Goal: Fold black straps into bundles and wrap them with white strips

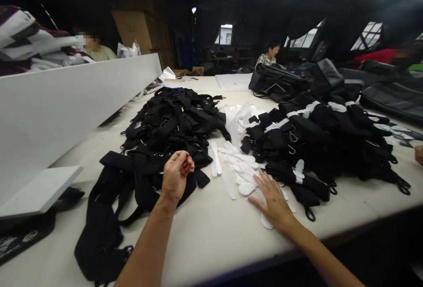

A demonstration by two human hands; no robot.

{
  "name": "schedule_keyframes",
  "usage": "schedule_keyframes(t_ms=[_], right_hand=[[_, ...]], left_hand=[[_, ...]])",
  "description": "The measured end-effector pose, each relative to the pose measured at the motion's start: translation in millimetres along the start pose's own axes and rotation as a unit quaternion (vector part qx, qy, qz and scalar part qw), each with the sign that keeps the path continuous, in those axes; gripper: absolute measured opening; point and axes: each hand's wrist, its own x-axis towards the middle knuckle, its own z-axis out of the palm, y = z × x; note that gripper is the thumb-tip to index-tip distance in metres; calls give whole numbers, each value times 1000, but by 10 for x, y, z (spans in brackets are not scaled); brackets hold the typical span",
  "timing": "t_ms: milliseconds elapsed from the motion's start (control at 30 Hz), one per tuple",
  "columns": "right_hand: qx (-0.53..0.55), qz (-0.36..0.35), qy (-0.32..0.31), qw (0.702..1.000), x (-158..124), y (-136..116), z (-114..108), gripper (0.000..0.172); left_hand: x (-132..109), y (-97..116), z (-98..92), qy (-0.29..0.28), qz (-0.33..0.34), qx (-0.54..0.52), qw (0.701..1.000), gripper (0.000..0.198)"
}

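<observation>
My left hand (178, 174) is raised over a heap of black webbing straps (172, 124), its fingers curled in toward the thumb. Nothing shows between them. My right hand (272, 199) lies with fingers spread on a loose pile of flat white strips (239, 165) with rounded ends and toothed edges. Just beyond its fingertips is a folded black strap bundle (309, 188) with a white band around it. A long black strap (102, 216) trails from the heap toward the table's near left.
More banded black strap bundles (310, 132) are piled at the right. A clear plastic bag (241, 119) lies between the piles. Black bags (280, 82) stand behind. A white board (82, 93) borders the left. Other people sit farther back; another person's hand (419, 154) shows at the right edge.
</observation>
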Motion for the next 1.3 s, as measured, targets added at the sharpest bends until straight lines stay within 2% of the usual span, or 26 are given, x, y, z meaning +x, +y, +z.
schedule_keyframes(t_ms=[133, 267, 367, 433, 467, 533, 633, 700, 767, 833, 900, 1000, 1033, 1067, 1133, 1200, 1233, 1300], right_hand=[[-28, 9, -43, 999, 395, -154, 107, 52], [-34, 7, -54, 998, 778, -429, -14, 45], [8, -65, 21, 998, 1007, -725, -237, 39], [96, -121, 72, 985, 1175, -980, -359, 37], [152, -127, 69, 978, 1270, -1120, -387, 36], [242, -95, 16, 966, 1480, -1400, -353, 32], [275, -13, -48, 960, 1811, -1742, -122, 41], [263, 23, -50, 963, 2005, -1888, 58, 46], [260, 49, -62, 962, 2151, -1964, 184, 40], [276, 53, -72, 957, 2235, -1970, 213, 35], [312, 37, -52, 948, 2259, -1916, 118, 33], [374, 12, 26, 927, 2205, -1765, -264, 34], [416, 8, 57, 908, 2170, -1712, -446, 37], [475, 4, 86, 876, 2128, -1662, -648, 37], [616, -4, 139, 775, 2019, -1582, -1075, 32], [725, -17, 181, 664, 1869, -1523, -1472, 21], [751, -21, 197, 630, 1776, -1495, -1638, 17], [780, -10, 219, 587, 1550, -1427, -1882, 15]], left_hand=[[-19, -22, 25, 0, -3, 5, 1000, 27], [-3, 39, -15, 31, 34, 23, 999, 29], [58, 165, -130, 102, 106, 47, 988, 28], [102, 250, -227, 167, 160, 66, 971, 26], [121, 282, -273, 201, 183, 77, 959, 25], [148, 310, -345, 260, 218, 99, 935, 23], [165, 268, -380, 299, 237, 146, 913, 21], [156, 202, -346, 289, 241, 193, 906, 21], [125, 124, -272, 262, 247, 254, 898, 19], [72, 46, -178, 226, 262, 319, 882, 16], [11, -19, -89, 186, 289, 370, 863, 12], [-53, -87, -10, 137, 333, 410, 838, 10], [-60, -104, 0, 126, 344, 416, 832, 9], [-63, -119, 4, 119, 352, 420, 828, 8], [-59, -145, 2, 111, 361, 421, 824, 7], [-61, -164, -4, 108, 369, 424, 820, 20], [-66, -172, -8, 109, 376, 429, 814, 28], [-77, -182, -16, 117, 392, 439, 800, 38]])
